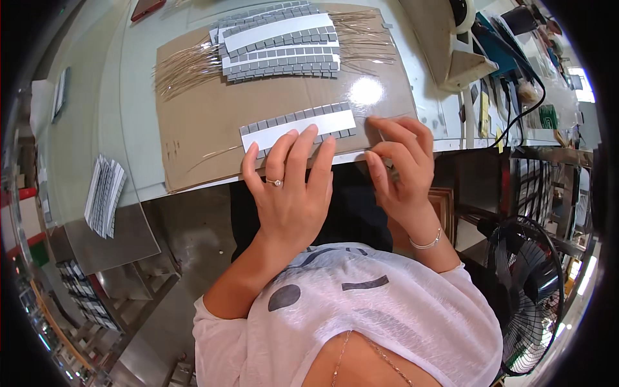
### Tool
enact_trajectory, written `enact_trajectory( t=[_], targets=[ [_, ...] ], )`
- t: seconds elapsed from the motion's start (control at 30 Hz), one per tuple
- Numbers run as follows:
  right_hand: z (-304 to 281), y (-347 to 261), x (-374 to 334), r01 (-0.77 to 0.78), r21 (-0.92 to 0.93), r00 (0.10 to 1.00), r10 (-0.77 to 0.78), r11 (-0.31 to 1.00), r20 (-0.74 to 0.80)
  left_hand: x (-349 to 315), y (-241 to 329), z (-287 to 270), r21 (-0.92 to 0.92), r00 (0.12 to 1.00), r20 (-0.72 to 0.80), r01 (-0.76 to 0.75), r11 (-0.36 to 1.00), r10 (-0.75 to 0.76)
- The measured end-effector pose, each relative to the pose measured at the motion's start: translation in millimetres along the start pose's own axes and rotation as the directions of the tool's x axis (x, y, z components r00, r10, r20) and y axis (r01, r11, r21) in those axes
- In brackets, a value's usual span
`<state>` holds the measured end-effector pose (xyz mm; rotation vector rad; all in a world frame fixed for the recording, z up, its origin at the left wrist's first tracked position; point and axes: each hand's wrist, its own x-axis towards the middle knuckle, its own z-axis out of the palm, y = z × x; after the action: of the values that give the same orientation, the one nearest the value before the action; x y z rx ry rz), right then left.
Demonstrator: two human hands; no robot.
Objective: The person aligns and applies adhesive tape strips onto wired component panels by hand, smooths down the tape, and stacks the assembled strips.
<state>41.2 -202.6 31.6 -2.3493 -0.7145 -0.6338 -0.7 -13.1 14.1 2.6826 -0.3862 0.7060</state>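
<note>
A white strip edged with small grey squares lies on the brown cardboard sheet near the table's front edge. Thin brown wire runs out from its left end. My left hand rests its spread, outstretched fingers along the strip's near edge. Just beyond the right end is my right hand, its index finger reaching onto the cardboard. The thumb and middle fingertip of that hand come together; anything between them is too fine to make out. Further back, a pile of similar strips has bundled wires at both sides.
Another stack of strips sits on the glass surface at left. A beige machine occupies the table's back right, with a black cable beside it. A black fan stands at lower right.
</note>
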Motion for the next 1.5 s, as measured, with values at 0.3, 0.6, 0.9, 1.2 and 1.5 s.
enact_trajectory(
  t=[0.3, 0.6, 0.9, 1.2, 1.5],
  targets=[
    [12.5, -4.9, 12.6, 0.11, 0.004, 0.994, -0.11, 0.994, 0.025, -1.0, 1.7, 5.8, -0.004, 0.999, -0.041, 0.01, 1.0, -0.011],
    [34.6, -25.7, 96.8, 0.258, 0.143, 0.944, -0.281, 0.955, 0.175, -3.3, -1.4, 2.6, 0.049, 0.993, 0.116, -0.026, 0.998, 0.021],
    [88.5, -68.8, 119.7, 0.314, 0.254, 0.811, -0.398, 0.915, 0.43, -4.9, -2.2, 9.5, -0.154, 0.977, 0.192, 0.125, 0.98, -0.095],
    [31.7, -20.1, 79.9, -0.128, 0.309, 0.956, 0.034, 0.942, 0.292, -5.2, -3.8, 15.6, -0.011, 0.991, -0.137, -0.004, 1.0, 0.003],
    [22.5, -8.1, 69.5, -0.162, 0.143, 0.926, 0.1, 0.976, 0.365, -3.2, -5.0, 10.6, -0.027, 0.996, -0.088, -0.03, 0.999, 0.027]
  ],
)
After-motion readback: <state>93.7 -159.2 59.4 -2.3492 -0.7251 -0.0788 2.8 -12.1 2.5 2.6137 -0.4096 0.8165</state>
